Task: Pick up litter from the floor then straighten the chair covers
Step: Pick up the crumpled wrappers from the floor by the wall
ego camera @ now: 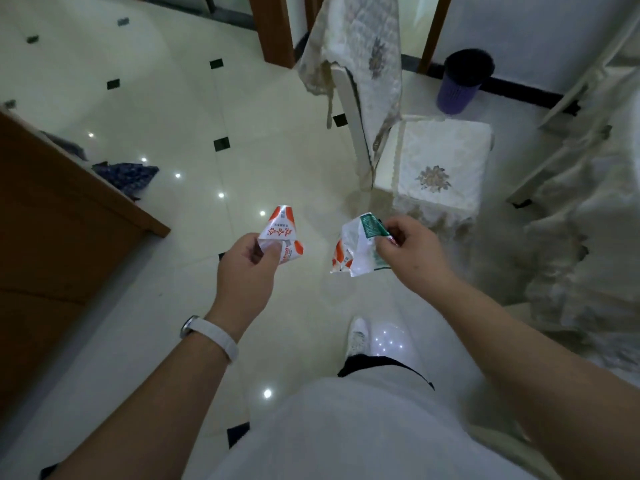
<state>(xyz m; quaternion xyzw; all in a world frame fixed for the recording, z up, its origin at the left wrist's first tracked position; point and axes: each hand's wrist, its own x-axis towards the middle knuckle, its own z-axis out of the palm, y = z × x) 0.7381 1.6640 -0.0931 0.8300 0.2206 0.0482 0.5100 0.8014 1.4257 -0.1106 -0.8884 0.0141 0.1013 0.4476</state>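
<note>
I saw the shiny white floor (194, 109), and on it stood the chair (349, 109) with its back cover (356, 39) hanging crooked and bunched, its seat cover (440, 157) lying flat, and a purple bin (460, 81) near it by the wall. The left hand (247, 271) pinched a crumpled orange and white wrapper (282, 230). The right hand (410, 251) pinched a crumpled green and white wrapper (356, 244), and both wrappers were up off the floor.

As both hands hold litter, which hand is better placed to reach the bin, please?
The right hand, probably: it and its wrapper lie on the same side as the bin; the left hand is farther away.
</note>
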